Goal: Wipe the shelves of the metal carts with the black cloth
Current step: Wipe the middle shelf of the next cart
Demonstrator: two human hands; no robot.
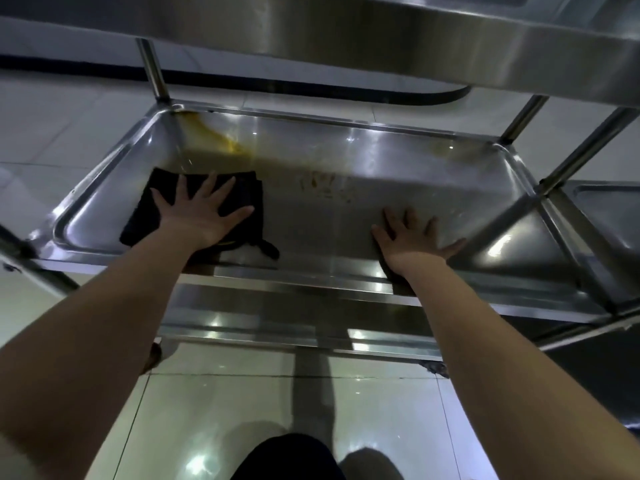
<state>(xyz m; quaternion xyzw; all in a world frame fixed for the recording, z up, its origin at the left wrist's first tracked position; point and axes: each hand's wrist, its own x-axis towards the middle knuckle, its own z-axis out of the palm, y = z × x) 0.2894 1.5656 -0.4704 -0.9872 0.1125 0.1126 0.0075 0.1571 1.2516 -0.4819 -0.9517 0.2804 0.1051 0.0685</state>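
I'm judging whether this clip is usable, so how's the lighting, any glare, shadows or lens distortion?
Head view: dim, with glare spots on the stainless steel cart shelf and glossy tiled floor; head view: a shadow darkens the shelf beyond the folded black cloth under the left hand; head view: wide-angle bending curves the shelf rim.

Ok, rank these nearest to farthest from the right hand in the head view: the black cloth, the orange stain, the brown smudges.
From the right hand:
1. brown smudges: just ahead and to its left, in the middle of the shelf.
2. black cloth: left side, under the left hand.
3. orange stain: far-left corner.
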